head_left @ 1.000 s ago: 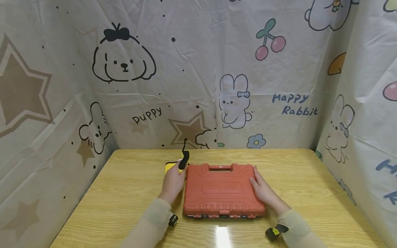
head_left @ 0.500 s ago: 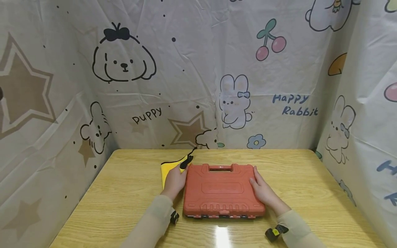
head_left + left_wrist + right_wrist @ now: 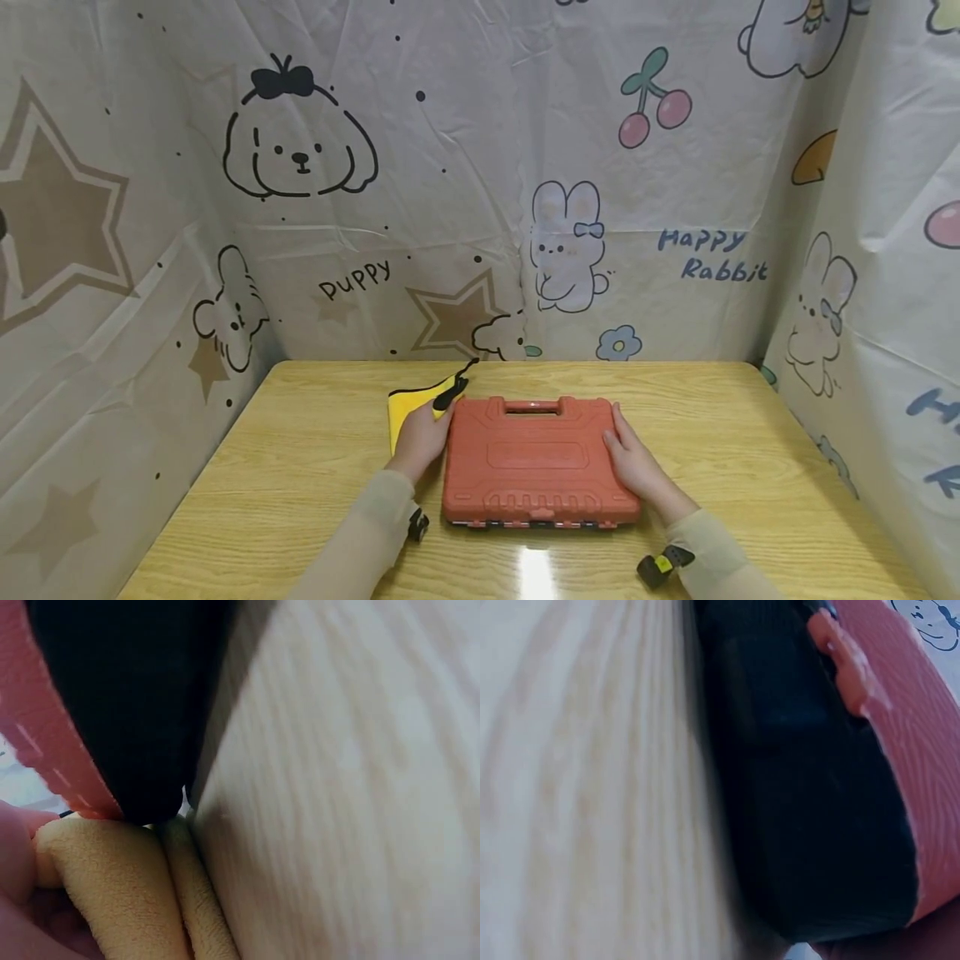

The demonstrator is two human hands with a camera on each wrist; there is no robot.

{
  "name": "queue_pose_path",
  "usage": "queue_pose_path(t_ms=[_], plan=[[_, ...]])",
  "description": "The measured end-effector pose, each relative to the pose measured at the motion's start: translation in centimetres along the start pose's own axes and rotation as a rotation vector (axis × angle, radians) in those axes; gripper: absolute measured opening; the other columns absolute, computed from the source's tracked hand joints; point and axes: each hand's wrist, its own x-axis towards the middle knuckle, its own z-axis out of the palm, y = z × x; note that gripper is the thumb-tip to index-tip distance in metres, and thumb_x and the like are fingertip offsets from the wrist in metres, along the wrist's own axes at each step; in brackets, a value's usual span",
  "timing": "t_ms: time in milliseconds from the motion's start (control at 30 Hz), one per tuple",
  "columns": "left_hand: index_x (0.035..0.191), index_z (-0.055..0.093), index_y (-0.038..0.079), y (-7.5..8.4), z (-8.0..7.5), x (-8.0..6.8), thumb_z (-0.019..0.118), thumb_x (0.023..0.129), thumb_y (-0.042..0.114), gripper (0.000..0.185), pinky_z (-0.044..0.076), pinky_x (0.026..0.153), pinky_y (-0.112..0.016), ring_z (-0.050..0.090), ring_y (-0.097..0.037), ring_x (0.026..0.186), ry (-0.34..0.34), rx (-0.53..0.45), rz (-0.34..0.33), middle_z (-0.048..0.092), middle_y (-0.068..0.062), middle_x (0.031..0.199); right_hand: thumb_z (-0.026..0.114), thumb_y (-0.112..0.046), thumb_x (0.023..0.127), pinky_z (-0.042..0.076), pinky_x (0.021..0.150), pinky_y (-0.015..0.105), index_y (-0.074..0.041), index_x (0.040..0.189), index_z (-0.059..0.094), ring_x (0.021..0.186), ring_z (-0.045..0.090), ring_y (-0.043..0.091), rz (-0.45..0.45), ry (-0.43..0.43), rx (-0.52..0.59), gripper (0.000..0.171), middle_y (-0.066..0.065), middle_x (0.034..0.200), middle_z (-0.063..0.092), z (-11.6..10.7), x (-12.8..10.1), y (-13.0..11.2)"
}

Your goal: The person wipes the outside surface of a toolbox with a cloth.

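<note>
Orange-red case (image 3: 540,460) with a black underside (seen from the wrist views). Bright yellow cloth (image 3: 408,406), black-edged. Pale yellow wood grain on the table (image 3: 300,467). Cream backdrop (image 3: 465,167) printed with black-outlined puppies, white rabbits, brown stars, pink cherries.

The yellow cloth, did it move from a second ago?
Yes. The yellow cloth under the left hand has spread out leftward, away from the red case, and its black strap has dropped down flatter.

The left hand (image 3: 422,435) hides much of the yellow cloth (image 3: 402,403) beside the red tool case (image 3: 538,460); both wrist views are blurred, the case cut off by their edges.
</note>
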Motion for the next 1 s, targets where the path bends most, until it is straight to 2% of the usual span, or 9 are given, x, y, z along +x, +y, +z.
queue_pose_path(t_ms=[300, 500, 1000], plan=[[0.127, 0.069, 0.0, -0.4, -0.3, -0.2, 0.052, 0.108, 0.04, 0.047, 0.049, 0.109, -0.053, 0.064, -0.037, 0.126, 0.0, -0.014, 0.039, 0.071, -0.018, 0.128, 0.026, -0.018, 0.114, 0.004, 0.128, 0.059, 0.001, 0.164, -0.001, 0.158, 0.0, 0.044, 0.022, 0.016, 0.018, 0.06, 0.026, 0.171, -0.002, 0.1, -0.1, 0.1], [0.129, 0.068, 0.001, -0.5, -0.5, -0.7, 0.052, 0.108, 0.04, 0.047, 0.048, 0.111, -0.053, 0.062, -0.036, 0.129, -0.003, -0.036, 0.045, 0.07, -0.017, 0.131, 0.026, -0.019, 0.114, 0.005, 0.129, 0.058, -0.001, 0.165, 0.002, 0.158, 0.001, 0.044, 0.038, 0.032, 0.058, 0.059, 0.024, 0.171, 0.0, 0.1, -0.2, -0.1], [0.133, 0.068, 0.002, -1.2, -0.8, -2.6, 0.054, 0.108, 0.036, 0.045, 0.05, 0.108, -0.052, 0.064, -0.034, 0.127, -0.018, 0.012, 0.116, 0.071, -0.016, 0.13, 0.027, -0.019, 0.114, 0.007, 0.128, 0.06, -0.004, 0.166, 0.005, 0.158, 0.004, 0.045, 0.058, 0.065, 0.074, 0.058, 0.026, 0.171, 0.004, 0.4, -0.2, 0.0]])
